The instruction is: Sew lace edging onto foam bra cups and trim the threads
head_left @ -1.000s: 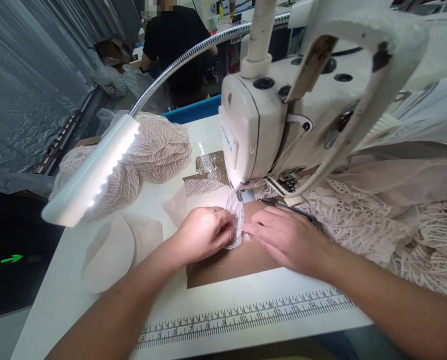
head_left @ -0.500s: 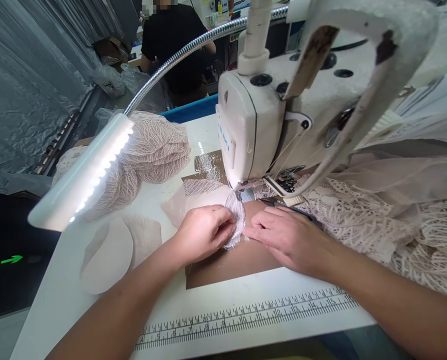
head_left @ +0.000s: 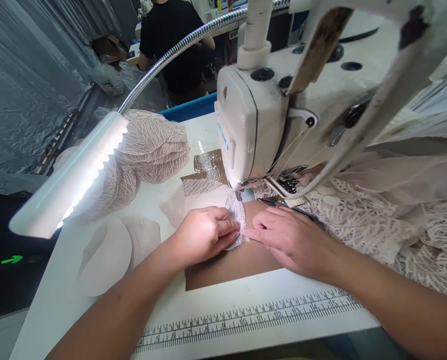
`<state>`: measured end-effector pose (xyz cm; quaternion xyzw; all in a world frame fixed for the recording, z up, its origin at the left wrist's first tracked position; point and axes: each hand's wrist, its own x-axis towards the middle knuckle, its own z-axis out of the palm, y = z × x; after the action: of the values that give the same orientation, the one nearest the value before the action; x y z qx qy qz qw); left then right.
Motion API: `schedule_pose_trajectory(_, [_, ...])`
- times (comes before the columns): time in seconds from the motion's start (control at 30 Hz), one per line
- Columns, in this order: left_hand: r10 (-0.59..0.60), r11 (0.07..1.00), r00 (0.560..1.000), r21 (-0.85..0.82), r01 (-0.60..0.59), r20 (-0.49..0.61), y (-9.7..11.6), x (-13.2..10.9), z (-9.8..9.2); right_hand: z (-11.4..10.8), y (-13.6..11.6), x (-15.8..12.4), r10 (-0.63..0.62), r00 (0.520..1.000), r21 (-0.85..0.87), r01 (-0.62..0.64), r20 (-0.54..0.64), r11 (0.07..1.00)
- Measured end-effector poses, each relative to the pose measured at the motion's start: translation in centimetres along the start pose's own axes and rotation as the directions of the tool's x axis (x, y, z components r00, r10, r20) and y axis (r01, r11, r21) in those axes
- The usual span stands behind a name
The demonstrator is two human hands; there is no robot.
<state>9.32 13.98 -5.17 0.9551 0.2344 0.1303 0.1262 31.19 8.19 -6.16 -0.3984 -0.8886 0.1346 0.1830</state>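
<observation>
- Left hand [head_left: 204, 232]: thumb and forefinger now reach further across the small lace piece [head_left: 238, 212], toward its right edge; a second ago the tips sit curled further left. Fingers look closed in a pinch on it.
- Right hand [head_left: 287, 240]: barely moved. Forefinger stays out straight, tip at the lace's right edge, other fingers bent. Underside hidden, can't tell if it grips anything.
- Small lace piece: between the two hands, over the brown sheet [head_left: 227, 272], far end at the presser foot [head_left: 240, 195]. Same place as before; near end now spreads a bit more below the left fingertips.
- Meaning: reads as smoothing or lining up the edge by hand. No clear feed through the sewing machine [head_left: 238, 125] across these frames; stitching looks paused, my judgement.
- Lamp [head_left: 69, 175] sits lower and further left in view, machine looks bigger: likely the head moving, not the gear.
- No visible change: pale round pieces [head_left: 109, 260] left of the left forearm, lace pile [head_left: 156, 145] behind, lace fabric [head_left: 358, 220] on the right.
- Needle tip and stitch line too small to tell.
</observation>
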Motion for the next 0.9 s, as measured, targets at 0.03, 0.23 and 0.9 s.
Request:
schedule_pose_trajectory(0.03, [0.018, 1.0, 1.0, 0.019, -0.018, -0.003, 0.0, -0.01, 0.06, -0.03, -0.01, 0.0, 0.004, 1.0, 0.007, -0.004, -0.004, 1.0])
schedule_pose_trajectory(0.23, [0.067, 0.994, 0.997, 0.091, -0.064, -0.026, 0.1, 0.1, 0.18, -0.14, -0.21, 0.23, 0.078, 0.989, 0.057, -0.071, -0.123, 0.996])
schedule_pose_trajectory(0.9, [-0.043, 0.997, 0.998, 0.056, 0.046, -0.053, 0.07, 0.95, 0.11, -0.08, -0.93, 0.62, 0.129, 0.991, -0.072, -0.127, 0.019, 0.989])
